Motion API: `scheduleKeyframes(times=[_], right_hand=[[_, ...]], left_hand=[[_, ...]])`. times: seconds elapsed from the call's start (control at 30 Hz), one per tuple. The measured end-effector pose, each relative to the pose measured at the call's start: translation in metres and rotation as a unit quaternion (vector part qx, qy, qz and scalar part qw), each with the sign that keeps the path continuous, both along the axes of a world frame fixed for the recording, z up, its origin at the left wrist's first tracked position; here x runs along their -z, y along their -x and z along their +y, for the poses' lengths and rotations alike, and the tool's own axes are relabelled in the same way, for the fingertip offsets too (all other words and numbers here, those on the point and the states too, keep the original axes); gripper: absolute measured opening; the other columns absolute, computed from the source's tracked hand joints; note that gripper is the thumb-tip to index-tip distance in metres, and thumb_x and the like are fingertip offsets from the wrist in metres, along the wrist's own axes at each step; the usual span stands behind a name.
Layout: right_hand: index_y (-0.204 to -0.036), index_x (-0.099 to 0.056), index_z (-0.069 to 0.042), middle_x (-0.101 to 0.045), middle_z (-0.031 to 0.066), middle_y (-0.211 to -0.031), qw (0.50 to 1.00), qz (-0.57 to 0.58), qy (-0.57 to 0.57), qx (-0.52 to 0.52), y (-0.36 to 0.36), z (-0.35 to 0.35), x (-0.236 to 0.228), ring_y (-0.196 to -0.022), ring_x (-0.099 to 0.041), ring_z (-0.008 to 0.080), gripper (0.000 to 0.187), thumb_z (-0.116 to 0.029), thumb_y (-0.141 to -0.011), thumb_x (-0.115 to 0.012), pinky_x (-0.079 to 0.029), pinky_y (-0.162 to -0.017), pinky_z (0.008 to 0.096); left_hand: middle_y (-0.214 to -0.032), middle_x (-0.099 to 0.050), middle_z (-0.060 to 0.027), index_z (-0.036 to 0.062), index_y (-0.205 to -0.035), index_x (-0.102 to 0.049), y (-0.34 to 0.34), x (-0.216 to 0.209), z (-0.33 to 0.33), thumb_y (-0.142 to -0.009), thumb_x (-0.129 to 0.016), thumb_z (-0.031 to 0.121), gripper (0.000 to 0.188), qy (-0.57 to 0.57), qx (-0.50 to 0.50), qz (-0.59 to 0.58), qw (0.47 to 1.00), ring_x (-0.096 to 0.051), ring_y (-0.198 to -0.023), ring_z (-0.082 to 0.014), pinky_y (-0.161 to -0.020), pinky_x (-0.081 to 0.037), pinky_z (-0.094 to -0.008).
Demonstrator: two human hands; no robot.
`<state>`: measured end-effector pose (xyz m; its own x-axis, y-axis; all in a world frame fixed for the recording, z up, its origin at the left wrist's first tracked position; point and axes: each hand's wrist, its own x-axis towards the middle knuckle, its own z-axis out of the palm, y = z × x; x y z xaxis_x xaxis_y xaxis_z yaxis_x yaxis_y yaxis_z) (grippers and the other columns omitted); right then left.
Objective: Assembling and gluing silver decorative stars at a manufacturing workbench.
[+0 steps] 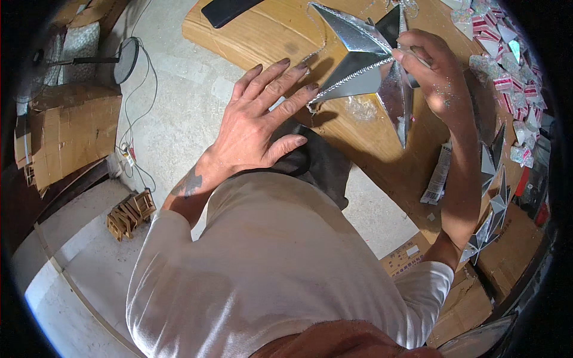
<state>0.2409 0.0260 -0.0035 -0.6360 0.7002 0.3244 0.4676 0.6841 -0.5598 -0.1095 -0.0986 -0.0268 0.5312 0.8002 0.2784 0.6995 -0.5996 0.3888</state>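
While apparently fitting silver beaded trim [357,73] to mirrored silver five-pointed star [370,82] on brown wooden desk [250,45], holding right grip [436,71] narrow at centre (cannot tell contents), spreading left grip [256,122] wide near tip; ideally seating trim straight.

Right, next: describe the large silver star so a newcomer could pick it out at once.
Find the wooden table at the top centre. At its upper part is the shiny, faceted silver star, with beaded trim along some ridges. Unlike the pointed silver pieces at far right, it sits between the left hand and right hand.
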Motion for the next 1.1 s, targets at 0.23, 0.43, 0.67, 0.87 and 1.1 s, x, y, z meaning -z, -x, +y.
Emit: scheduleKeyframes(times=[0.23, 0.43, 0.67, 0.87, 1.1], right_hand=[[-0.118, -0.074, -0.008, -0.063, 0.0088, -0.13, 0.998, -0.027, -0.058, -0.008, 0.003, 0.001, -0.002, -0.107, -0.064, 0.0259, 0.021, -0.009, -0.098, -0.072, -0.054, -0.095, 0.0356], [-0.116, -0.075, -0.008, -0.063, 0.0087, -0.13, 1.0, -0.015, -0.024, 0.009, 0.001, 0.002, -0.003, -0.108, -0.064, 0.0272, 0.019, -0.008, -0.098, -0.071, -0.054, -0.095, 0.0361], [-0.114, -0.074, -0.006, -0.066, 0.009, -0.122, 0.998, 0.031, 0.016, 0.044, 0.008, -0.003, -0.001, -0.099, -0.065, 0.0234, 0.018, -0.013, -0.098, -0.071, -0.053, -0.086, 0.0351], [-0.127, -0.066, -0.002, -0.066, 0.0102, -0.116, 0.993, 0.047, 0.093, 0.059, 0.006, -0.005, -0.003, -0.093, -0.066, 0.0195, 0.032, -0.015, -0.098, -0.067, -0.054, -0.079, 0.0335], [-0.126, -0.065, 0.0, -0.067, 0.0131, -0.12, 0.998, 0.039, 0.02, 0.049, 0.005, -0.005, -0.001, -0.104, -0.068, 0.0245, 0.031, -0.012, -0.097, -0.065, -0.053, -0.089, 0.0356]], left_hand=[[-0.16, -0.05, -0.011, 0.0223, -0.151, -0.059, 0.0, -0.002, -0.006, -0.099, -0.055, 0.064, 0.067, -0.026, -0.01, -0.005, 1.0, -0.044, -0.148, -0.0369, -0.122, -0.032, -0.0584], [-0.161, -0.049, -0.011, 0.0228, -0.151, -0.06, -0.001, 0.0, -0.008, -0.099, -0.055, 0.061, 0.065, -0.034, 0.013, 0.03, 0.999, -0.045, -0.148, -0.0358, -0.122, -0.031, -0.0578], [-0.15, -0.06, -0.0141, 0.0103, -0.143, -0.065, 0.004, 0.003, -0.002, -0.1, -0.056, 0.059, 0.066, -0.061, 0.016, -0.046, 0.997, -0.052, -0.141, -0.038, -0.118, -0.036, -0.0564], [-0.153, -0.056, -0.0182, 0.0047, -0.149, -0.057, -0.031, -0.003, 0.032, -0.101, -0.054, 0.06, 0.074, -0.044, 0.051, -0.12, 0.99, -0.046, -0.146, -0.0401, -0.12, -0.033, -0.0567], [-0.156, -0.052, -0.0201, 0.0013, -0.159, -0.042, -0.04, 0.001, 0.035, -0.102, -0.044, 0.069, 0.088, 0.008, 0.089, -0.142, 0.986, -0.039, -0.151, -0.0422, -0.122, -0.026, -0.0612]])
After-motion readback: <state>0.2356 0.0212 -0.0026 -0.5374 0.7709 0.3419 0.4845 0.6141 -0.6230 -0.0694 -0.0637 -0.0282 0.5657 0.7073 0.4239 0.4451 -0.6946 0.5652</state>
